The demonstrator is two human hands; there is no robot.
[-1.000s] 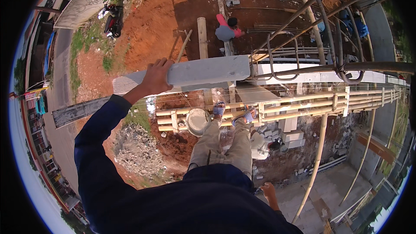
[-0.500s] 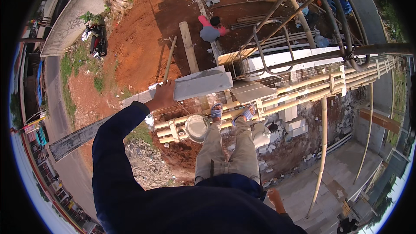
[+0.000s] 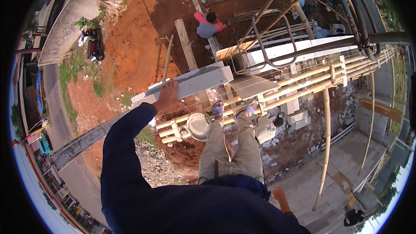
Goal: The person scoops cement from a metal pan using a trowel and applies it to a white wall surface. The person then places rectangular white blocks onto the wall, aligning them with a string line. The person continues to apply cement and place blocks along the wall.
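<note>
My left hand lies on the near side of a long grey block, its fingers stretched over the edge. This block sits on top of a narrow wall with a strip of grey mortar along it. Low at my right side hangs my right hand; its fingers are too small and partly hidden to read, and no held thing shows. Below, my sandalled feet stand on bamboo poles. A round bucket of grey mortar is beside my left foot, and a flat grey board lies beyond my right foot.
A concrete beam runs off to the left. Metal scaffold tubes cross at the upper right. Far below are red soil, rubble and pale blocks. A co-worker in pink and grey bends on the ground beyond the wall.
The whole view has shifted slightly. My left hand stays on the block, with its fingers a little straighter. The right hand remains low at my side.
</note>
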